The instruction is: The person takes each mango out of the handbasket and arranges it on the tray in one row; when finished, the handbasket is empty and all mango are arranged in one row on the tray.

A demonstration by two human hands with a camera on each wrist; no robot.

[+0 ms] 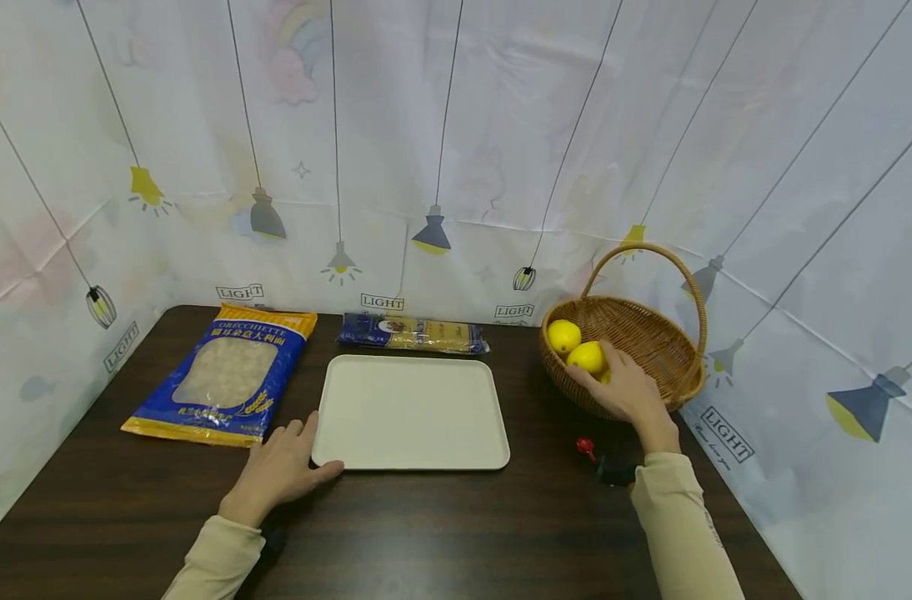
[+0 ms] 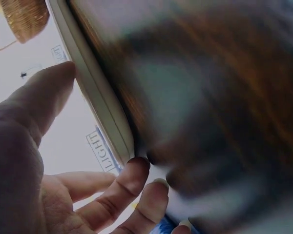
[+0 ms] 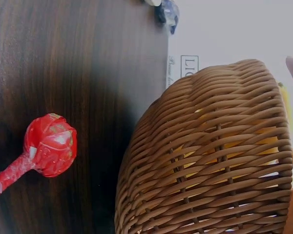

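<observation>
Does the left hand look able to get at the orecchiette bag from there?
Probably yes: the left hand, at the near-left corner of the white tray, lies close to the orecchiette bag; nothing visible blocks it.

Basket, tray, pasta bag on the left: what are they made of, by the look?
Basket: brown woven strands, slight sheen; looks like wicker, though plastic imitation is possible.
Tray: probably plastic, smooth off-white; even color and rounded corners suggest molding, but coated metal isn't ruled out.
Pasta bag: likely slightly glossy printed plastic film; a see-through window shows the pasta.
</observation>
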